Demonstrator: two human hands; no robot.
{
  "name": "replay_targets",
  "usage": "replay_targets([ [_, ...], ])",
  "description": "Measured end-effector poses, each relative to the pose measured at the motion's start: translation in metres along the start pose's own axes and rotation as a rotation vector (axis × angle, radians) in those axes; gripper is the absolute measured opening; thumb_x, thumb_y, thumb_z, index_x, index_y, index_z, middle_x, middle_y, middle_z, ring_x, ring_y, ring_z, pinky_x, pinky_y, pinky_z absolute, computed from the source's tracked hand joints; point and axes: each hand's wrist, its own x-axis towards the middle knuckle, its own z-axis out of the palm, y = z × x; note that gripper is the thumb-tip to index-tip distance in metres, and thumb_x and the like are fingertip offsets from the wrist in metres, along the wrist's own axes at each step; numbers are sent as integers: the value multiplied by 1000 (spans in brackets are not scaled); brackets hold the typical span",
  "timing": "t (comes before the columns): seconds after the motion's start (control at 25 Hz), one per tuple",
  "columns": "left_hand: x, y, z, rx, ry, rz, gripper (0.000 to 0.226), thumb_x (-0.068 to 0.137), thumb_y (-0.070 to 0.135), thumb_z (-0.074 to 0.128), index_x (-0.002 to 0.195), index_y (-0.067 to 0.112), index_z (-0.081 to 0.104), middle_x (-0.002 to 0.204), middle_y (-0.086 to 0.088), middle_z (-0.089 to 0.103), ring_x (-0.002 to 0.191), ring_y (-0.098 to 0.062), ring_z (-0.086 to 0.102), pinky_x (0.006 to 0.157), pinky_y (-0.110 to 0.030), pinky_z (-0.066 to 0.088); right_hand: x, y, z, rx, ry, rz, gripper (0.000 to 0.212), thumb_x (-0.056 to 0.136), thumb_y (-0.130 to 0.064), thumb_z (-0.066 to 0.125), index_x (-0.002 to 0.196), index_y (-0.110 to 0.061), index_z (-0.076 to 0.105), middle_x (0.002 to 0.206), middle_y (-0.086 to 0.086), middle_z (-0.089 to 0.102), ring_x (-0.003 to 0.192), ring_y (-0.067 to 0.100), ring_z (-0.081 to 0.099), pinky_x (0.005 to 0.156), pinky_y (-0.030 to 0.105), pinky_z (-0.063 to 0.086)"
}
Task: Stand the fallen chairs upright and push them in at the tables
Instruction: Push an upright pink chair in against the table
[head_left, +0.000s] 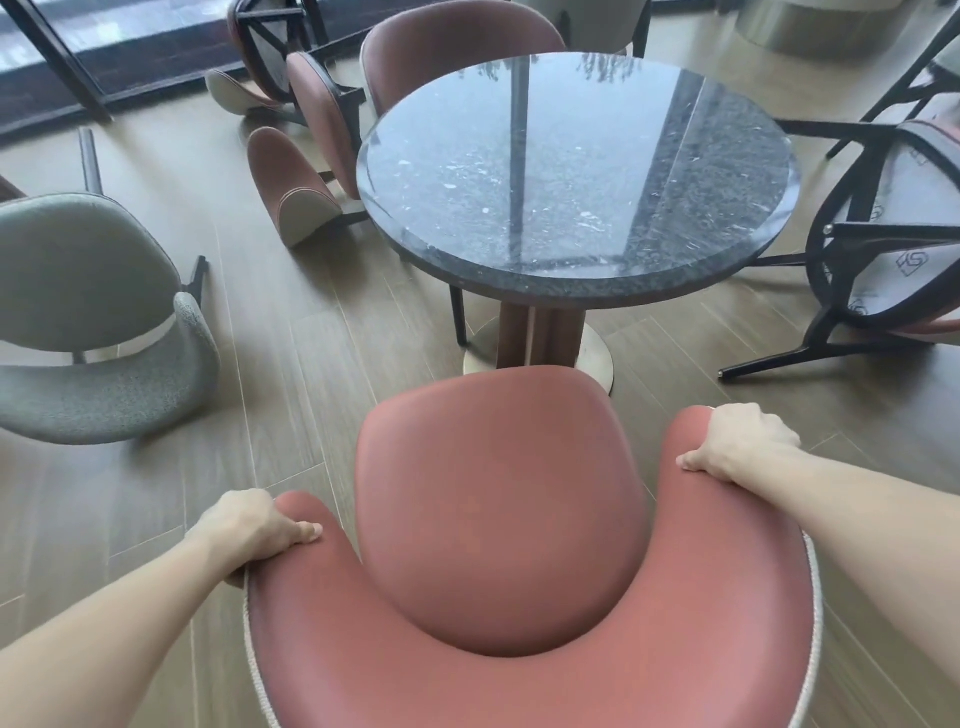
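Note:
A red upholstered chair (498, 519) stands upright right in front of me, facing the round dark marble table (576, 171). My left hand (254, 525) grips the left end of its curved backrest, and my right hand (743, 441) grips the right end. The seat's front edge sits just short of the table's pedestal base (592, 353). Another red chair (306, 156) lies on its side at the table's left. At the right, a chair (883, 234) lies tipped with its black legs and underside showing. A red chair (457, 36) stands upright behind the table.
A grey-green chair (93, 322) is at the left on the wooden floor. More chairs (249, 62) lie toppled at the back left near dark window frames. A round metal base (852, 26) stands at the back right.

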Motion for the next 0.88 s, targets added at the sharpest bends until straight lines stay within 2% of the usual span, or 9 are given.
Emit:
replay_targets([
  [0.16,4,3,5,63,28,16,56,75,64,74,79,10,61,83,-9,62,51,-25,68,36,-21,45,2,0,3,-18,2,5,52,67,-59,81,91,-20,56,75,-2,43,107,25,63,64,29,41],
  [0.28,4,4,7,144,70,36,57,82,66,63,78,10,57,86,-8,62,56,-25,69,45,-22,48,4,2,5,20,3,0,61,66,-60,81,105,-18,62,76,-2,47,106,26,63,64,29,41],
  [0.36,-4,4,14,211,202,91,49,87,61,58,94,12,56,111,-8,66,89,-28,71,68,-28,50,-3,1,7,25,52,-6,75,67,-58,81,120,-13,53,102,3,59,112,28,60,72,32,45],
  [0.44,-21,5,33,392,443,305,49,89,52,55,126,20,51,142,-5,52,124,-27,55,91,-37,45,-22,-1,22,-160,224,-156,83,72,-57,76,132,-12,39,132,12,47,125,31,48,92,44,45],
  [0.48,-34,10,43,453,510,465,54,90,49,54,136,23,46,153,-2,42,135,-24,46,101,-38,40,-36,-4,33,-274,324,-284,82,76,-57,71,136,-15,35,141,13,38,133,30,38,103,52,37],
  [0.52,-48,17,54,452,500,635,56,92,49,51,143,28,43,161,2,30,142,-21,37,109,-36,34,-54,-7,46,-306,371,-422,79,79,-56,66,139,-17,33,149,14,29,140,30,28,110,58,25],
  [0.64,-89,39,83,343,329,946,47,98,54,40,143,42,42,167,10,13,148,-16,26,118,-33,23,-103,-16,70,-211,222,-697,75,85,-54,59,145,-20,31,159,14,16,149,26,13,113,67,5],
  [0.76,-136,45,100,317,307,1122,54,94,64,30,140,42,47,166,11,16,147,-15,29,118,-31,21,-142,-5,69,-190,154,-882,76,87,-59,56,147,-20,30,161,12,13,149,25,14,115,64,5],
  [0.88,-179,48,111,334,264,1140,66,89,72,21,144,40,41,166,12,15,144,-17,32,115,-33,25,-171,22,54,-114,98,-996,73,89,-63,47,147,-21,32,160,8,19,143,25,26,117,54,18],
])
